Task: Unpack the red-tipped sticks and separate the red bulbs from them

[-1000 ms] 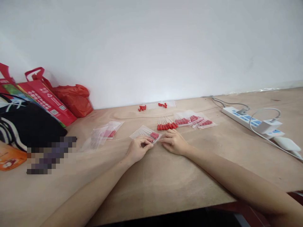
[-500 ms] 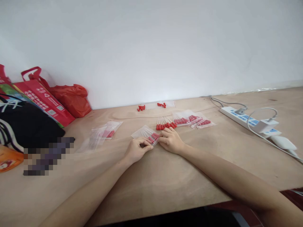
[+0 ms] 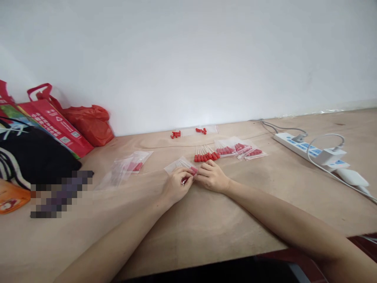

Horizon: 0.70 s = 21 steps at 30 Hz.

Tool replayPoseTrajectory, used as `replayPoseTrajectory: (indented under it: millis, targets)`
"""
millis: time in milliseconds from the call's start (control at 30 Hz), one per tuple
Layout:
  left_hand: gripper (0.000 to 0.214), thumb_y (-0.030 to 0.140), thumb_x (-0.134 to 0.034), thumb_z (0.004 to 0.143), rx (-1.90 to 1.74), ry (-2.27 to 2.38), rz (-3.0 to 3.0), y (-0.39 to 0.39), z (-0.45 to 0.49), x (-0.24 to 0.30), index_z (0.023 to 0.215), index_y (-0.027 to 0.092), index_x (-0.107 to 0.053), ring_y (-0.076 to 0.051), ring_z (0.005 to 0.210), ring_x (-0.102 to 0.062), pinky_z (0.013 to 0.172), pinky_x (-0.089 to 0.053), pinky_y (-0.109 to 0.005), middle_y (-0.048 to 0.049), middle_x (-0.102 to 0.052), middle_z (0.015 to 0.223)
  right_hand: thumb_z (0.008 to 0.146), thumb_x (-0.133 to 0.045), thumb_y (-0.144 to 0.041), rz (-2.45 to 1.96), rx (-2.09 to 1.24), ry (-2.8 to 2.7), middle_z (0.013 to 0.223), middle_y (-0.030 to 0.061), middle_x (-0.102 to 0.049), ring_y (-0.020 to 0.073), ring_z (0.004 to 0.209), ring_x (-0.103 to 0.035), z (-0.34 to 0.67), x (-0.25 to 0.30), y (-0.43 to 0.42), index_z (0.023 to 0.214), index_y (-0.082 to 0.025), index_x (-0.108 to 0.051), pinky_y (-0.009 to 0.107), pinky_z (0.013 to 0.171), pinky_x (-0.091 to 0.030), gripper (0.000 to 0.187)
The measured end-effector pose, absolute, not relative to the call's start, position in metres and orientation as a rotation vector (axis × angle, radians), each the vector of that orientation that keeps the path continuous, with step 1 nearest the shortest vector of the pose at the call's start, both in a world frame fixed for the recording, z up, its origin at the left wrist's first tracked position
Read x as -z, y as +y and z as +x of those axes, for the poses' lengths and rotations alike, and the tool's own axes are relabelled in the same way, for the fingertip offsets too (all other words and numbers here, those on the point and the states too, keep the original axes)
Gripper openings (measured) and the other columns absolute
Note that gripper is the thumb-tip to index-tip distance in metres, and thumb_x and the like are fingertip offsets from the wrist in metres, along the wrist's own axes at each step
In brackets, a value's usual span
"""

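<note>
My left hand [image 3: 178,183] and my right hand [image 3: 212,177] meet at the edge of a small clear zip bag [image 3: 175,165]. Both have their fingers pinched on that edge. Inside the bag lie thin white sticks with red ends, partly covered by my left fingers. Just beyond my right hand, several loose red-tipped white sticks [image 3: 206,156] lie side by side in a row on the table. Filled zip bags [image 3: 235,147] with red-ended sticks overlap to the right of that row. Another filled bag [image 3: 138,162] lies to the left, beside empty-looking clear bags [image 3: 116,173].
Small red pieces [image 3: 176,134] and more on a clear bag [image 3: 201,131] lie near the wall. A white power strip [image 3: 306,149] with plugs and cables is at the right. Red bags [image 3: 90,122] and a black bag [image 3: 44,153] stand at the left.
My left hand has slid right and closer to my right hand, along the bag's edge, covering more of the red ends. My right hand has hardly moved.
</note>
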<state>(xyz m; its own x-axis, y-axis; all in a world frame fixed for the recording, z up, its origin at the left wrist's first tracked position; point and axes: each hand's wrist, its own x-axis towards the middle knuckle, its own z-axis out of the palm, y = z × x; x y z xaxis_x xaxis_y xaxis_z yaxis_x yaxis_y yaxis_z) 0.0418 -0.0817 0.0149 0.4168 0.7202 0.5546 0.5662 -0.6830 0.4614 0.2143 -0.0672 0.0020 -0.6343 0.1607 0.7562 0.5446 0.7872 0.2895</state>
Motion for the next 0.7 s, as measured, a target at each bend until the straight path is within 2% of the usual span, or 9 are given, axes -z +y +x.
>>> replayPoseTrajectory:
  millis: [233, 367, 500, 600, 700]
  targets:
    - [0.013, 0.009, -0.043, 0.074, -1.049, 1.176, 2.494, -0.082, 0.043, -0.008, 0.066, 0.017, -0.047, -0.017, 0.082, -0.056, 0.073, -0.047, -0.031, -0.0058, -0.057, 0.080, 0.083, -0.044, -0.016, -0.588, 0.592, -2.285, 0.066, 0.0028, -0.055, 0.0144, 0.069, -0.037, 0.209, -0.003, -0.070, 0.068, -0.015, -0.060, 0.029, 0.065, -0.024, 0.021]
    - [0.012, 0.013, -0.039, 0.078, -1.064, 1.333, 2.474, -0.081, 0.043, -0.005, 0.068, 0.018, -0.044, -0.019, 0.083, -0.057, 0.072, -0.047, -0.033, -0.0057, -0.056, 0.078, 0.082, -0.045, -0.016, -0.604, 0.558, -2.343, 0.067, 0.0024, -0.055, 0.0141, 0.069, -0.037, 0.206, -0.004, -0.073, 0.067, -0.015, -0.058, 0.030, 0.064, -0.023, 0.020]
    - [0.012, 0.020, -0.038, 0.082, -1.118, 1.411, 2.420, -0.079, 0.035, -0.007, 0.072, 0.019, -0.045, -0.021, 0.093, -0.056, 0.077, -0.046, -0.034, -0.0048, -0.057, 0.076, 0.083, -0.043, -0.015, -0.587, 0.545, -2.414, 0.069, 0.0022, -0.055, 0.0144, 0.071, -0.038, 0.209, -0.004, -0.075, 0.068, -0.017, -0.058, 0.030, 0.065, -0.023, 0.021]
    - [0.016, 0.023, -0.037, 0.083, -1.163, 1.365, 2.384, -0.076, 0.026, -0.013, 0.071, 0.018, -0.046, -0.019, 0.100, -0.054, 0.084, -0.044, -0.034, -0.0055, -0.059, 0.085, 0.084, -0.042, -0.016, -0.572, 0.492, -2.427, 0.083, 0.0038, -0.058, 0.0143, 0.074, -0.041, 0.217, -0.004, -0.076, 0.072, -0.018, -0.059, 0.030, 0.067, -0.025, 0.021]
    - [0.019, 0.025, -0.035, 0.085, -1.056, 1.236, 2.440, -0.069, 0.016, -0.017, 0.079, 0.017, -0.051, -0.019, 0.113, -0.046, 0.094, -0.038, -0.035, -0.0075, -0.057, 0.107, 0.085, -0.040, -0.015, -0.547, 0.389, -2.445, 0.092, 0.0044, -0.058, 0.0129, 0.073, -0.042, 0.226, -0.005, -0.077, 0.078, -0.018, -0.060, 0.027, 0.069, -0.029, 0.021]
